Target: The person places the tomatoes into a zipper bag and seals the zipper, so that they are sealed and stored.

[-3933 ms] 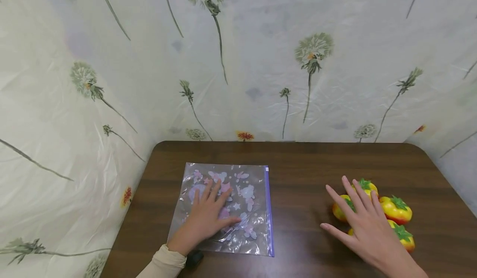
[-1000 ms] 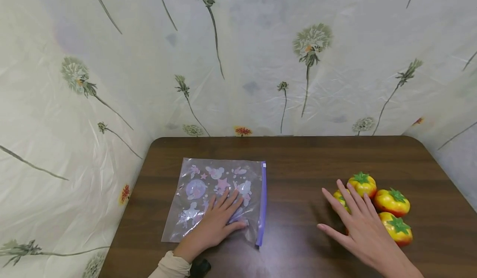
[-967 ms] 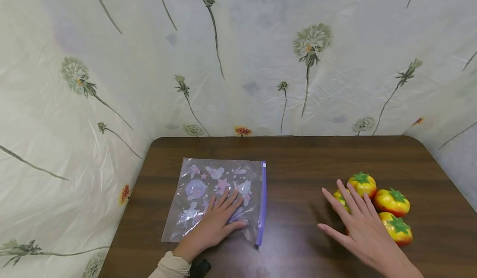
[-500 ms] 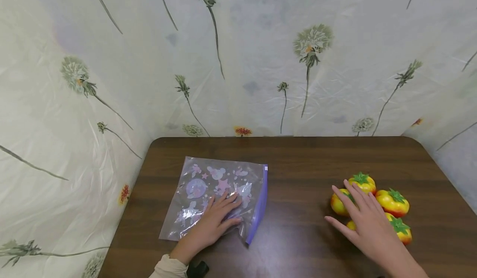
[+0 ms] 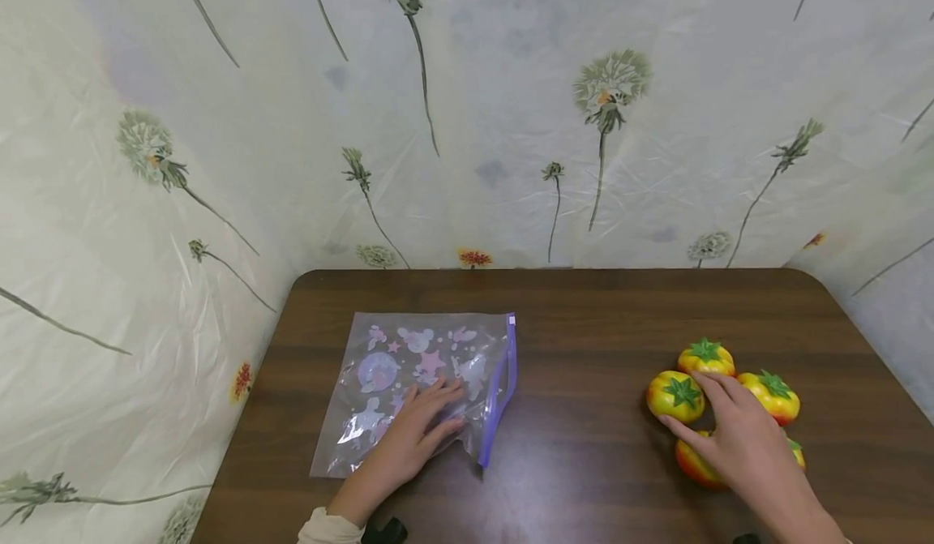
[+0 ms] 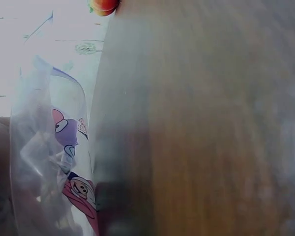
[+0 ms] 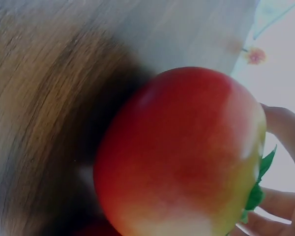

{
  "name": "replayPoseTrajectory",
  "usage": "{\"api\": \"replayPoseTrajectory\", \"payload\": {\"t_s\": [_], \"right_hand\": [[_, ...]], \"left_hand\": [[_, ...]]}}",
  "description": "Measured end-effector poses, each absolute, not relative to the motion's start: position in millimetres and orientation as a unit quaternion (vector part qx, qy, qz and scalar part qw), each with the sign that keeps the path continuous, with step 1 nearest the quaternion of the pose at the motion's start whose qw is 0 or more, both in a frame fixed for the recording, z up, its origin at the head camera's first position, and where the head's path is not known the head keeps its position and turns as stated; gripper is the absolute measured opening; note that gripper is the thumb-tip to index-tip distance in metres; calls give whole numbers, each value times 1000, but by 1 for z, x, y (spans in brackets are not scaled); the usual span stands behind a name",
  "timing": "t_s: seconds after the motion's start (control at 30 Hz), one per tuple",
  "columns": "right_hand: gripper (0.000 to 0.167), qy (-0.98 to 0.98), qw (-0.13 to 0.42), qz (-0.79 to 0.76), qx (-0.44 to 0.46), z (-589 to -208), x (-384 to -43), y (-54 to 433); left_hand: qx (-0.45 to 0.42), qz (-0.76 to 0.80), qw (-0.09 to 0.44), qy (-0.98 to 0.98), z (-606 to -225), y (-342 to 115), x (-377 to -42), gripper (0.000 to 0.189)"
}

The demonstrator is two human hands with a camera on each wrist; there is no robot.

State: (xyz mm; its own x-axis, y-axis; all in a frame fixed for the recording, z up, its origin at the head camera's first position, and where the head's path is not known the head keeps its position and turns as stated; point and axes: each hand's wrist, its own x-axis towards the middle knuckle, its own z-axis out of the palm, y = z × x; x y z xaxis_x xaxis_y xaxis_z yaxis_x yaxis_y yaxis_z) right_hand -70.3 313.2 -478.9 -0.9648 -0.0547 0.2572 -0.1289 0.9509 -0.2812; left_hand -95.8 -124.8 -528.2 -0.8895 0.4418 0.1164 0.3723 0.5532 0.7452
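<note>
My left hand (image 5: 417, 434) lies on a clear zip bag (image 5: 379, 374) with pastel cartoon prints, its fingers bent and pinching the upper film. The bag's purple zip edge (image 5: 490, 414) gapes on the right. In the left wrist view the bag film (image 6: 69, 147) rises beside the hand. On the right, several yellow-and-red toy tomatoes with green star-shaped tops stand clustered. My right hand (image 5: 751, 439) curls over them, thumb and forefinger on opposite sides of the leftmost tomato (image 5: 671, 402). Its palm partly hides the front tomatoes. A red tomato (image 7: 177, 147) fills the right wrist view.
The brown wooden table (image 5: 584, 349) has rounded back corners. A dandelion-patterned sheet (image 5: 511, 122) hangs behind it and at its sides. A small dark object (image 5: 387, 530) shows at my left wrist.
My right hand has lowered and curled from a spread pose onto the leftmost tomato. My left fingers have bent, and the bag's zip edge has bowed and parted.
</note>
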Motion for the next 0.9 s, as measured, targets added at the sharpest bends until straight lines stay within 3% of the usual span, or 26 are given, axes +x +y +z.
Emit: {"api": "replayPoseTrajectory", "payload": {"t_s": [0.6, 0.73, 0.9], "right_hand": [[77, -985, 72, 155, 16, -485, -76, 324], [77, -984, 82, 157, 18, -484, -76, 323], [69, -975, 132, 174, 50, -475, -82, 307]], "left_hand": [[219, 448, 0, 867, -529, -126, -96, 47], [216, 451, 1, 866, -529, -126, -96, 46], [213, 453, 5, 866, -530, -127, -96, 46]]}}
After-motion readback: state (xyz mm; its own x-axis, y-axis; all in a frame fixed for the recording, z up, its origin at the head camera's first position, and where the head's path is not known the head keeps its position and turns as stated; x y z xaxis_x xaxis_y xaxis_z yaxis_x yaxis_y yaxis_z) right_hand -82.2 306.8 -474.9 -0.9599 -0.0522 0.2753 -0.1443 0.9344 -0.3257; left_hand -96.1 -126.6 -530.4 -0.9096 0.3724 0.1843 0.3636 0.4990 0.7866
